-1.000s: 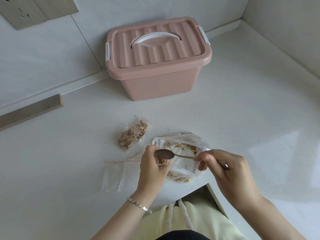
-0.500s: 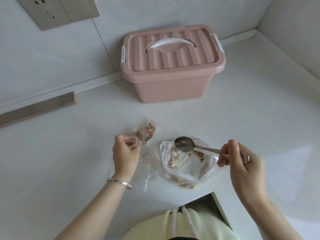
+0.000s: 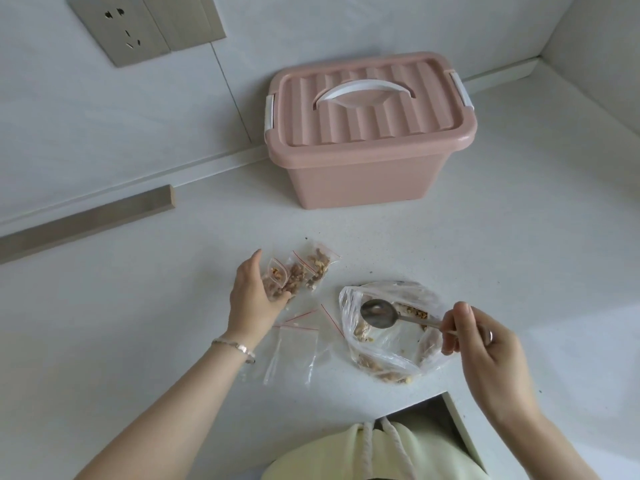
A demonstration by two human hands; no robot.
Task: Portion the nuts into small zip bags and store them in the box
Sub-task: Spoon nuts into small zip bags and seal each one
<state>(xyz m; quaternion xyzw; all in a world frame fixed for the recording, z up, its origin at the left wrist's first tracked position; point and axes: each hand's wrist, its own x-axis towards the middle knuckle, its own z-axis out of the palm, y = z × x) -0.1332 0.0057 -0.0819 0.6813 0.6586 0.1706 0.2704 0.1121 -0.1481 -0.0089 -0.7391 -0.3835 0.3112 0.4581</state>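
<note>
Socket plate noted on the wall at upper left; below it a wooden strip lies along the back edge of the white table.

Left hand, with a bracelet at the wrist, is set against the leftmost of three small filled zip bags. Its fingers are extended nearly straight and the thumb lies at the lower ends of the bags. Whether it actually pinches that bag cannot be determined. The leftmost bag stands open at the top; the other two lie flat on the table just beside it, touching or overlapping, with broken nuts visible inside.

Nearer the person, just below the filled ones, empty zip bags with red seal lines lie flat and partly overlapped.

Pink box stands at the back of the table against the wall, well apart from the bags. Its ribbed lid is on, the white handle folded flat.

Right of the empty bags, a large clear plastic bag lies open on the table, nuts gathered along its lower edge and inside.

Metal spoon is held over the mouth of that bag, bowl to the left.

Right hand grips the spoon handle, fingers curled round it and thumb on top.

Pale yellow garment with drawstrings shows at the bottom edge.
</note>
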